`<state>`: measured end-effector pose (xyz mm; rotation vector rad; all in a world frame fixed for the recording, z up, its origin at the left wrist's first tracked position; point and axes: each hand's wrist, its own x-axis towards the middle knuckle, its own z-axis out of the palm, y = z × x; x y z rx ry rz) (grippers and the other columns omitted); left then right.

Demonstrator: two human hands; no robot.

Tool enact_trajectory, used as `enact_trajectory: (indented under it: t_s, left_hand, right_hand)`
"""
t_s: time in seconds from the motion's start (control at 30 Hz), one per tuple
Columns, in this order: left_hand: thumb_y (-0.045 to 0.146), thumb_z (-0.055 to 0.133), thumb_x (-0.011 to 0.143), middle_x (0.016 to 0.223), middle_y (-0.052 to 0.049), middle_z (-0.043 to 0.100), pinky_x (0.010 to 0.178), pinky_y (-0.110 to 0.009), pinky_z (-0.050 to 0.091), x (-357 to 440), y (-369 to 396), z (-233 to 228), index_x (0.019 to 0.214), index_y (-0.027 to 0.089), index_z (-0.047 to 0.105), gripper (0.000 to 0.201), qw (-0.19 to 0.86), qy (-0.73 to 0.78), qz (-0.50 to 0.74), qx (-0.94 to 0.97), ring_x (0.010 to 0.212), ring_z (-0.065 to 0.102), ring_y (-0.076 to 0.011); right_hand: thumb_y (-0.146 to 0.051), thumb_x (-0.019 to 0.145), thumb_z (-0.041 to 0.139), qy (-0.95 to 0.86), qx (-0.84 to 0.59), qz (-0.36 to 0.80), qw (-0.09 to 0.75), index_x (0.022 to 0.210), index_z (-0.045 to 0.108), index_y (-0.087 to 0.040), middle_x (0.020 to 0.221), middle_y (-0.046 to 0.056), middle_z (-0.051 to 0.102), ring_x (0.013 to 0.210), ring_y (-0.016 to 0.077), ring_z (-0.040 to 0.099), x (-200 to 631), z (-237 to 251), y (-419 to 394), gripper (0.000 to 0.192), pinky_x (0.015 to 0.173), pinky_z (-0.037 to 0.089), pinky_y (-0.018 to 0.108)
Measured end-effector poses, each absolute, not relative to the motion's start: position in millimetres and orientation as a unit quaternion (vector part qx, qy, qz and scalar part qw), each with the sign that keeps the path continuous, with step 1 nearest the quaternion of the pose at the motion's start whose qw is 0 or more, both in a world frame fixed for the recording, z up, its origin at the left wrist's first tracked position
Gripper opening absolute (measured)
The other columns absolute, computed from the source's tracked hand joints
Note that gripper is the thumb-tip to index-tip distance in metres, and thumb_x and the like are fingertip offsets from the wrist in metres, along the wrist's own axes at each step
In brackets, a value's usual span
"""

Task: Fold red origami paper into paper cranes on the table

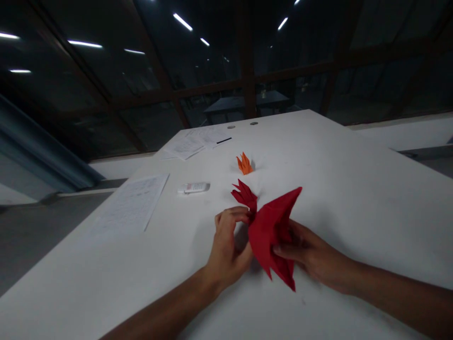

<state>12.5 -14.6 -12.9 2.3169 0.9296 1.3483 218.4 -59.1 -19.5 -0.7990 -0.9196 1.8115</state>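
A red folded-paper figure (266, 230) is held above the white table, with broad pointed flaps on its right and a narrow neck ending in a spiky tuft (245, 192) at the upper left. My left hand (230, 241) is closed at the neck, its fingertips pinching just below the tuft; the thumb reaches under the body. From the right, my right hand (307, 252) grips the wide part, thumb on the near flap and fingers behind, partly hidden by the paper. Beyond the figure stands a small orange folded-paper piece (244, 164) with several points.
A white tube (194, 187) lies left of the hands on the white table (357, 189). Printed sheets (130, 203) spread along the left edge, and more papers (191, 141) with a black pen (224, 140) lie farther back. Two small round discs (254, 123) sit near the far edge, before dark windows.
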Motion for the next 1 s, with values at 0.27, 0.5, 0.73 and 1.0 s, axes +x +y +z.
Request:
enact_trajectory:
  t_s: [0.27,0.5,0.73,1.0]
  left_hand:
    - [0.025,0.068,0.090,0.101,-0.004,0.066,0.076,-0.034,0.056,17,-13,-16,0.110,0.023,0.055,0.024,0.260,0.409,0.488,0.726,0.086,0.067,-0.0192]
    - [0.017,0.066,0.086,0.104,-0.005,0.065,0.082,-0.039,0.059,21,-9,-8,0.113,0.023,0.052,0.031,0.298,0.361,0.514,0.719,0.091,0.068,-0.0211]
    - [0.015,0.070,0.080,0.120,-0.008,0.053,0.092,-0.042,0.054,16,-8,-14,0.117,0.025,0.051,0.043,0.279,0.349,0.540,0.713,0.103,0.060,-0.0224]
    - [0.019,0.074,0.086,0.122,-0.007,0.052,0.095,-0.042,0.054,17,-6,-23,0.123,0.027,0.051,0.044,0.331,0.347,0.546,0.687,0.105,0.060,-0.0208]
  right_hand:
    - [-0.034,0.084,0.079,-0.435,-0.355,0.702,0.438,0.118,0.063,-0.021,0.102,0.004,0.069,0.099,0.0210,0.063,217,-21,-57,0.040,0.089,0.049,0.036]
    - [-0.029,0.088,0.074,-0.428,-0.354,0.700,0.448,0.115,0.061,-0.020,0.105,0.005,0.067,0.096,0.0194,0.061,218,-27,-57,0.031,0.086,0.047,0.034]
    - [-0.027,0.090,0.073,-0.441,-0.327,0.702,0.453,0.124,0.056,-0.022,0.107,0.004,0.066,0.094,0.0177,0.060,219,-26,-59,0.038,0.085,0.048,0.033]
    - [-0.032,0.083,0.080,-0.483,-0.352,0.693,0.402,0.112,0.060,-0.020,0.099,0.003,0.065,0.086,0.0173,0.059,225,-24,-60,0.038,0.075,0.048,0.031]
